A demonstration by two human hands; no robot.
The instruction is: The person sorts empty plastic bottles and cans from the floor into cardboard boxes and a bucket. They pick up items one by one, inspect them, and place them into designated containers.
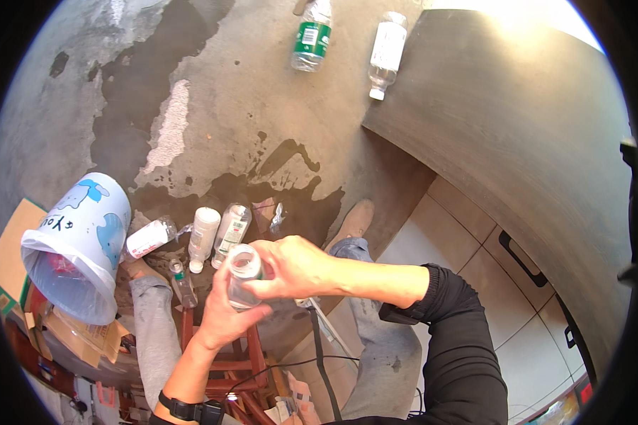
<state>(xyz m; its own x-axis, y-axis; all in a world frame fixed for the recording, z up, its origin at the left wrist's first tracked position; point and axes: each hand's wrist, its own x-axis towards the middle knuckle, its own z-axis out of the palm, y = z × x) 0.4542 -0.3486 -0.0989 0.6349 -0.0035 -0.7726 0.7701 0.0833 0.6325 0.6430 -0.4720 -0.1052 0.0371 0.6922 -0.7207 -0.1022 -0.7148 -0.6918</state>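
Note:
A clear plastic bottle point(243, 271) is held between both my hands, its round end facing up towards me. My left hand point(226, 313) supports it from the left and below, with the thumb spread along the near side. On the right, my right hand point(292, 268) curls around the bottle's side, covering part of it. Just beyond, a clear labelled bottle point(233, 231) and a white-wrapped bottle point(204, 234) lie on the wet floor. Further left are a red-and-white labelled bottle point(147, 239) and a small clear bottle point(184, 288).
A blue-and-white bin point(118, 212) with a plastic liner stands left, near cardboard point(10, 249). A green-labelled bottle point(312, 45) and a white-labelled bottle point(388, 50) lie farther off. A dark tabletop point(499, 106) fills the right. A red wooden stool point(255, 356) is below my hands.

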